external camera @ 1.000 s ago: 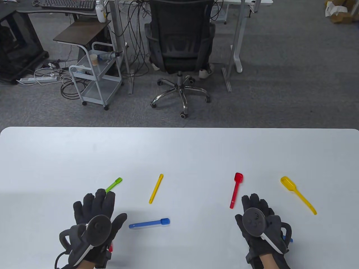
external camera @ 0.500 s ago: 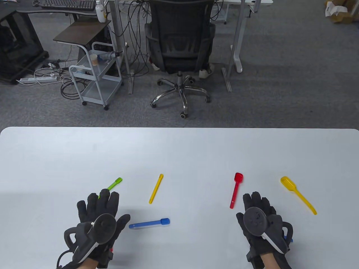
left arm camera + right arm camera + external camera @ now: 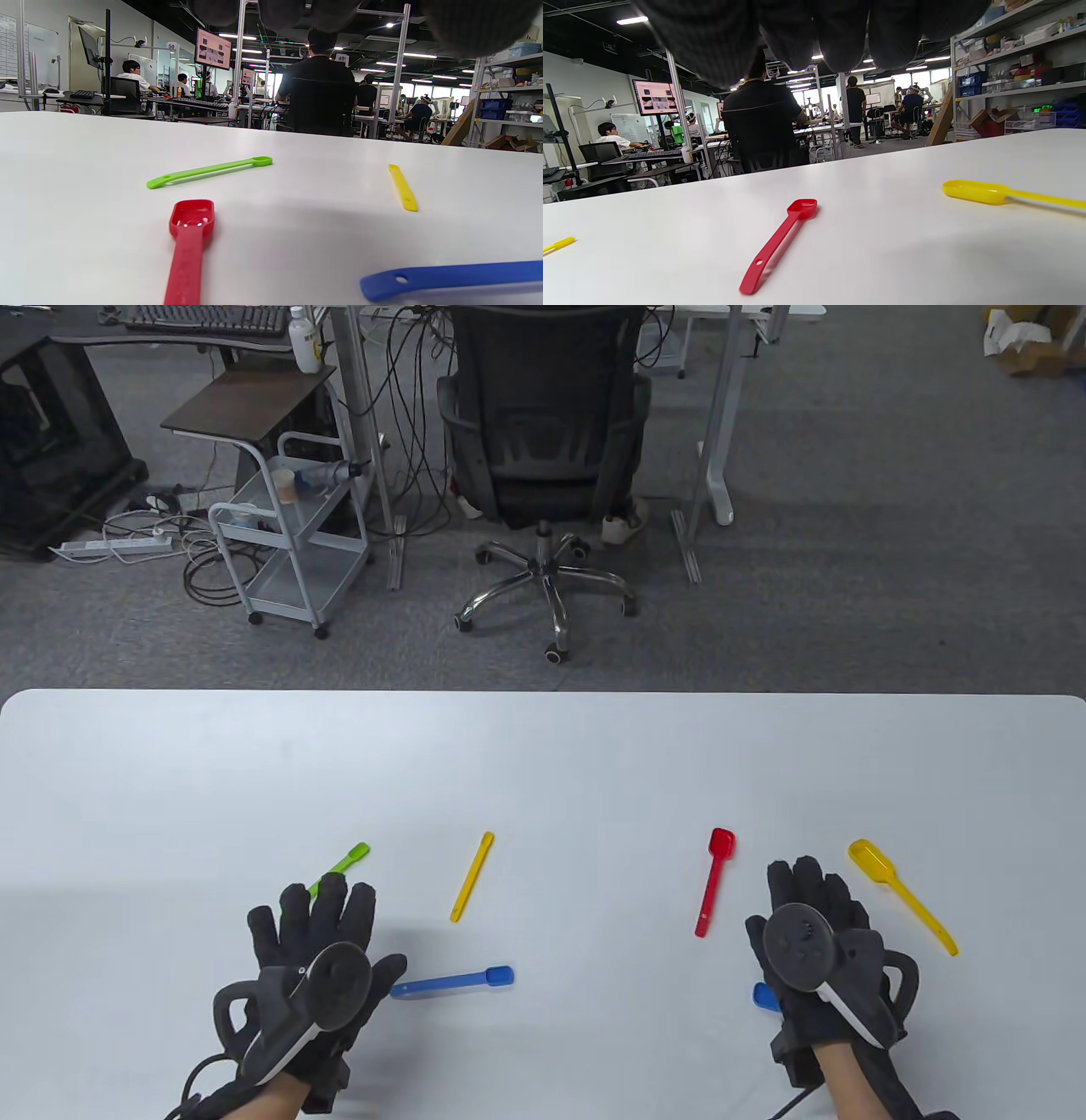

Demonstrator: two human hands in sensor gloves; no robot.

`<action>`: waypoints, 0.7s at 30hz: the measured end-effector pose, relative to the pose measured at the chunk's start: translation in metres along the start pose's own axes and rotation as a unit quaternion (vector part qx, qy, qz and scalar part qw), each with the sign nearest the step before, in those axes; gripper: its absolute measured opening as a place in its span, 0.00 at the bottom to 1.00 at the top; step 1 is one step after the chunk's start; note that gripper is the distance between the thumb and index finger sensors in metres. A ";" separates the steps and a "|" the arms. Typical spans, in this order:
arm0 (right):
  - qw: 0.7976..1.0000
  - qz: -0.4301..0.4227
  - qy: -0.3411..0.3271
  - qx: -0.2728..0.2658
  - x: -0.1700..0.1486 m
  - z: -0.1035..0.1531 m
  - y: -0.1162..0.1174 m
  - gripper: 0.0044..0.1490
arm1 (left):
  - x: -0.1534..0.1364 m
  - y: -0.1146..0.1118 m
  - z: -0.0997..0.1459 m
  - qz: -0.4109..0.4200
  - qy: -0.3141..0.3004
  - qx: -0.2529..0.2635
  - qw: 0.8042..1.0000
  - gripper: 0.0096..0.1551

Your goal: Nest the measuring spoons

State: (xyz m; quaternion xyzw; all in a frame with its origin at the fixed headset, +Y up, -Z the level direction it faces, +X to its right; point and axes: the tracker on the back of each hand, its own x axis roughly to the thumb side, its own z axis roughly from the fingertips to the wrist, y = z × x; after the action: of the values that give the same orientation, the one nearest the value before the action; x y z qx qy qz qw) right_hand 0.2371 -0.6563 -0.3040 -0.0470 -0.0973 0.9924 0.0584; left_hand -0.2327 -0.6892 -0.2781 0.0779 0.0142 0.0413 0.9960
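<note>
Your left hand (image 3: 310, 963) hovers flat, fingers spread, grasping nothing; it covers the green spoon's (image 3: 208, 170) handle end and a red spoon (image 3: 188, 241) beneath the palm. Your right hand (image 3: 819, 950) is likewise released, over a blue scoop (image 3: 764, 996). On the table (image 3: 543, 763): thin yellow spoon (image 3: 472, 887), blue spoon (image 3: 454, 980), second red spoon (image 3: 714, 880), large yellow scoop (image 3: 901, 894). All lie apart, unnested.

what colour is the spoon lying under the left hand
Red. The spoon shows best in the left wrist view, its bowl pointing away; the table view hides it beneath the left hand.
</note>
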 end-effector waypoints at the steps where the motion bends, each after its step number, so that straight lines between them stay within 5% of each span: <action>1: 1.000 0.003 0.003 0.000 -0.002 -0.001 -0.001 0.43 | 0.000 -0.001 -0.001 0.000 0.001 -0.001 1.000 0.53; 21: 0.992 0.049 0.116 0.031 -0.091 -0.051 0.005 0.42 | -0.004 -0.008 -0.009 -0.001 0.009 -0.012 1.000 0.53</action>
State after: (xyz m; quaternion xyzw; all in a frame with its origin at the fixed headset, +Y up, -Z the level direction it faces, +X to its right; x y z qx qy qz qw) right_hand 0.3314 -0.6629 -0.3475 -0.1647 -0.0563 0.9845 0.0225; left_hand -0.2363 -0.6956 -0.2881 0.0656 0.0223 0.0415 0.9967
